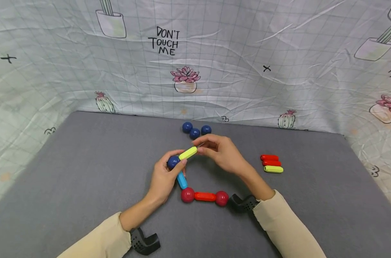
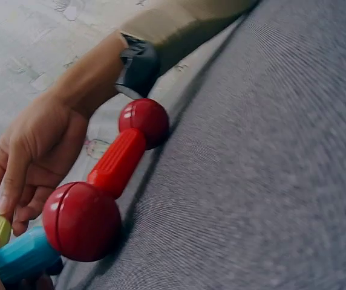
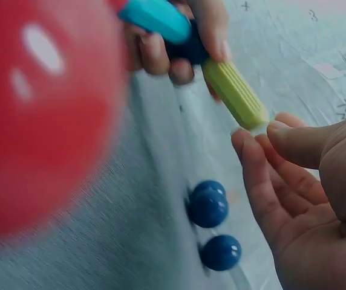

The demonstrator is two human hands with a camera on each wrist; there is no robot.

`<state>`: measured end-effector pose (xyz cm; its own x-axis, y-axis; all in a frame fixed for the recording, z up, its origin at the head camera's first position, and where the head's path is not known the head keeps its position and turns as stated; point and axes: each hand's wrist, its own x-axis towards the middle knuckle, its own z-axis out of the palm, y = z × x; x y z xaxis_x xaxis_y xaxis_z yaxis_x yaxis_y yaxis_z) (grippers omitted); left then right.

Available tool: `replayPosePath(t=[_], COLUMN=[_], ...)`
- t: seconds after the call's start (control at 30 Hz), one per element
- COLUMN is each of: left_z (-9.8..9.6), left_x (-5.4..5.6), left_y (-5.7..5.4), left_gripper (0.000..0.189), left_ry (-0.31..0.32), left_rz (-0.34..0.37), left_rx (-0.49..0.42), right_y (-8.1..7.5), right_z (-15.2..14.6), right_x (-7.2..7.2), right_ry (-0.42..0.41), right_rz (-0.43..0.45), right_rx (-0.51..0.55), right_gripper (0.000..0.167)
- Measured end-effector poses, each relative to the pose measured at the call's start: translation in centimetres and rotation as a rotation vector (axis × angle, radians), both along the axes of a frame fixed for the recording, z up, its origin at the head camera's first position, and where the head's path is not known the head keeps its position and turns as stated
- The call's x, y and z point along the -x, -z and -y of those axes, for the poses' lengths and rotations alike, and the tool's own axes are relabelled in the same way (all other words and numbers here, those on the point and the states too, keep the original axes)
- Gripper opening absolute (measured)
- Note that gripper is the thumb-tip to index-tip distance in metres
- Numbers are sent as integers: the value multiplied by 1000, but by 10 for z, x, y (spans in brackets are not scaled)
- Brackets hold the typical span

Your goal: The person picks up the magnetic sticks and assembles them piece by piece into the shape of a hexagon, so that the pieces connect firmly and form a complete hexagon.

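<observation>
My left hand (image 1: 163, 178) grips a dark blue ball (image 1: 173, 162) of a toy building set, its thumb by a yellow rod (image 1: 188, 153) that slants up from the ball. A light blue rod (image 1: 182, 180) joins the blue ball to a red ball (image 1: 188, 195). From there a red rod (image 1: 205, 196) runs to a second red ball (image 1: 222, 198). My right hand (image 1: 223, 152) is at the yellow rod's free end; in the right wrist view its thumb and fingertips flank that end with a gap between them.
Several parts lie apart on the grey table (image 1: 111, 208): blue balls (image 1: 194, 134) behind the hands, and two red rods (image 1: 269, 157) with a yellow rod (image 1: 273, 169) to the right. A patterned cloth (image 1: 227, 43) hangs along the back. Black wrist devices (image 1: 144, 242) sit at both cuffs.
</observation>
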<state>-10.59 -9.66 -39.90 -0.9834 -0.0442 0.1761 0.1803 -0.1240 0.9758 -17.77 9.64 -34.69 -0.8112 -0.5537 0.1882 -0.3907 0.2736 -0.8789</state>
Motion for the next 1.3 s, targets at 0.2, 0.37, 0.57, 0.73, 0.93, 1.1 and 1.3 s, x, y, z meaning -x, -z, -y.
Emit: replayPosePath(t=[0.2,0.37,0.57,0.73,0.93,1.1,1.3], left_z=[1,2,3,3,2,2,2], left_x=[-1,-1,0,0,0,1,2], left_y=[1,0,1,0,0,-1,-1], left_gripper=[25,24,24,24,23,23,23], left_ry=[-100,-131,-146,-150,-156,-155,-153], left_rz=[-57,-73,-76,-79,-67,-59,-52], left_rx=[-32,-34,-9,18,37,44,52], right_y=[-3,3,13,20,27,28,26], right_z=[-12,-17,-14,-13,-12,-10,-10], right_x=[17,35,49,55,59,59,53], right_ry=[132,223,208,199,176,163,205], right_rz=[-112,-178,-269,-287,-258,-247,-196], right_rx=[-105,-134,-174,-204,-277,-325,-389], right_gripper=[22,28,41,44,45,45,42])
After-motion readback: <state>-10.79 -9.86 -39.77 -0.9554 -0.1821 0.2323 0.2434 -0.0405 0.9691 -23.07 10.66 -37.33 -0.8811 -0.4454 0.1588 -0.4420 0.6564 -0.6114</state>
